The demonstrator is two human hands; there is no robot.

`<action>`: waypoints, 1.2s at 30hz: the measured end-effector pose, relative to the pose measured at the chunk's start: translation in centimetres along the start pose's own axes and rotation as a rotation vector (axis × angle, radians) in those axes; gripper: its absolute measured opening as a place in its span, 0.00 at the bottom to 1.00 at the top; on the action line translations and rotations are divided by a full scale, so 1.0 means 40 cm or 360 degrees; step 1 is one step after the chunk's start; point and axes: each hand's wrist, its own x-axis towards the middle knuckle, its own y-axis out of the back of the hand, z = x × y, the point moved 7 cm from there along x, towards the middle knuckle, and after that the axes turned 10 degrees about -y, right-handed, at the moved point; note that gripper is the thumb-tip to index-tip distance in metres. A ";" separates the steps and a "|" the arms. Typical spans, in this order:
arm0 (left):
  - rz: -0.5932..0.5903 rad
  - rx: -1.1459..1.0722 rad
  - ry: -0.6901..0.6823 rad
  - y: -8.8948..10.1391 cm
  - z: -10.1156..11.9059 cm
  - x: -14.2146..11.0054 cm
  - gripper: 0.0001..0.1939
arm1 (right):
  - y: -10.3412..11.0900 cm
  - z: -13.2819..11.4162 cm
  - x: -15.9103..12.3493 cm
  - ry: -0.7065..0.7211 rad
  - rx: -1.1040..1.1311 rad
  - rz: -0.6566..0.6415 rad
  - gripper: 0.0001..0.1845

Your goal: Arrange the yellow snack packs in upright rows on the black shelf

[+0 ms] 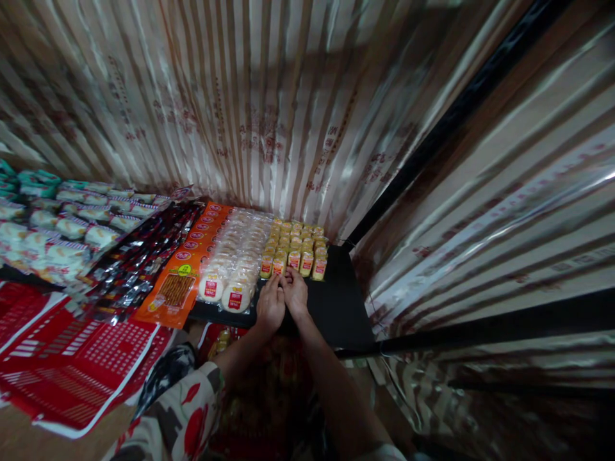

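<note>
Small yellow snack packets with red labels stand in close rows on a black shelf. My left hand and my right hand meet at the front of these rows. Both sets of fingers are drawn together around the lower front of one yellow snack packet, second from the left. Fingertips partly cover its bottom edge, so the exact grip is hard to see. Directly left of the hands lie round white crackers in clear wrappers with red labels.
Further left are orange snack bags, dark shiny packets and white packaged goods. A red plastic basket sits below the shelf at lower left. Behind hangs a pleated, printed sheet; a black post slants up at the right.
</note>
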 end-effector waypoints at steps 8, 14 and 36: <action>-0.0050 0.0056 -0.0036 -0.001 0.010 -0.002 0.24 | -0.003 0.008 -0.005 -0.0035 0.0130 0.0012 0.15; -0.0103 0.0060 -0.0033 -0.007 0.007 -0.009 0.24 | -0.006 0.017 -0.007 0.0012 0.0118 0.0020 0.10; -0.0339 -0.0139 0.0047 0.084 -0.008 -0.321 0.16 | 0.055 0.114 -0.389 -0.0035 0.0184 0.0010 0.13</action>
